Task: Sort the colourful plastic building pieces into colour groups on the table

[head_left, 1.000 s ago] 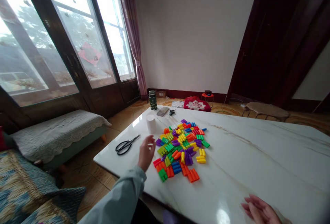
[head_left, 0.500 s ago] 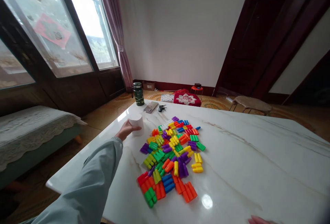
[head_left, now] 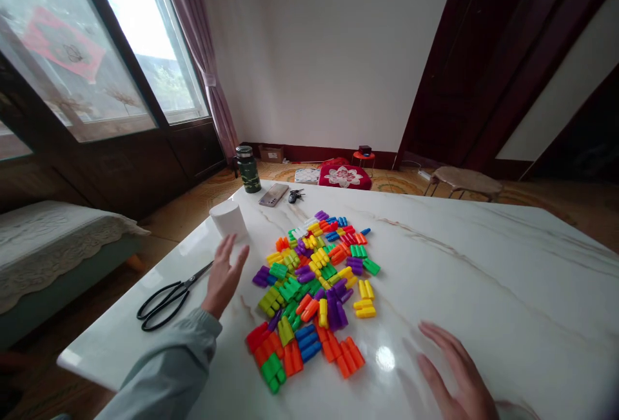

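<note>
My left hand (head_left: 224,275) is open and holds nothing, its fingers spread just in front of a white cylinder (head_left: 229,220) that looks like a paper roll or cup. Left of that hand lies a pair of black-handled scissors (head_left: 175,296). To its right, a loose pile of colourful plastic building blocks (head_left: 309,291) spreads over the marble-patterned table (head_left: 464,278). My right hand (head_left: 457,371) is over the near right side of the table, also open, with fingers apart and nothing in them. Nearest to it are orange blocks (head_left: 349,357) and yellow blocks (head_left: 365,299).
Along the far left edge of the table are a dark green camouflage bottle (head_left: 248,170), a phone (head_left: 274,194) and keys (head_left: 295,195). Beyond the table stands a round stool (head_left: 465,179). A bench with a lace cover (head_left: 62,239) sits to the left.
My left hand has let go of the white cylinder and drawn back toward me. Scissors previously hidden by the left arm now show. My right hand has come further into view.
</note>
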Demonstrator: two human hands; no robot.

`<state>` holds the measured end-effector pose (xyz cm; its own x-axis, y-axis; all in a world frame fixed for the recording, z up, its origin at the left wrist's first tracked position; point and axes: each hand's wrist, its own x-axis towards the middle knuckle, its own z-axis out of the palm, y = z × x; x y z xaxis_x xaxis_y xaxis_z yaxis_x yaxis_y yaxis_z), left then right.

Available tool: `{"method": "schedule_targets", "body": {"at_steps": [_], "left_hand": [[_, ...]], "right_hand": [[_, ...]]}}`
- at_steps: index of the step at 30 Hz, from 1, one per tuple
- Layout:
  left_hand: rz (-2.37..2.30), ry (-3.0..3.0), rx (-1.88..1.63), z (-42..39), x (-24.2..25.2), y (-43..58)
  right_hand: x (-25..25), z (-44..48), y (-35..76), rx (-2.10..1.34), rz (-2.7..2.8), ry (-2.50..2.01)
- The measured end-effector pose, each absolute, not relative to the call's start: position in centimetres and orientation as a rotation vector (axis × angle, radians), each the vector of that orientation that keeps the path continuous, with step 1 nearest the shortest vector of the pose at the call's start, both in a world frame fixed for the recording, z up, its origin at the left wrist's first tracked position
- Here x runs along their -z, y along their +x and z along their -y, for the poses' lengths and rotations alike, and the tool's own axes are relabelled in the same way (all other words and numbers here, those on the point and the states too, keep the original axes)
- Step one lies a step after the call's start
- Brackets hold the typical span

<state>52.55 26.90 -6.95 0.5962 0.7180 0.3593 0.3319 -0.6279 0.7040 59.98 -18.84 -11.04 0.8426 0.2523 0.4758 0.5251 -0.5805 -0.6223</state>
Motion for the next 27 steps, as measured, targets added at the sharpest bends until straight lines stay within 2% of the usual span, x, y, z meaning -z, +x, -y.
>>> {"method": "schedule_targets", "body": {"at_steps": [4,9,22,27], "left_hand": [[-0.696,2.422,-0.43,-22.0,8.9,51.3],[-0.767,2.474,-0.397,-19.1,9.2,53.2],[-0.609,2.431,-0.55,-12.3,9.2,57.3],[-0.505,2.44,-0.492,-9.9,9.1,58.1]], "right_hand": [[9.1,10.9,66.4,0.274,0.671,-2.309],[9.2,4.9,68.4,0.104,0.697,-2.475],[8.7,7.6,66.9,0.155,0.735,-2.499],[9.3,10.5,67.1,0.231,0.687,-2.523]]}}
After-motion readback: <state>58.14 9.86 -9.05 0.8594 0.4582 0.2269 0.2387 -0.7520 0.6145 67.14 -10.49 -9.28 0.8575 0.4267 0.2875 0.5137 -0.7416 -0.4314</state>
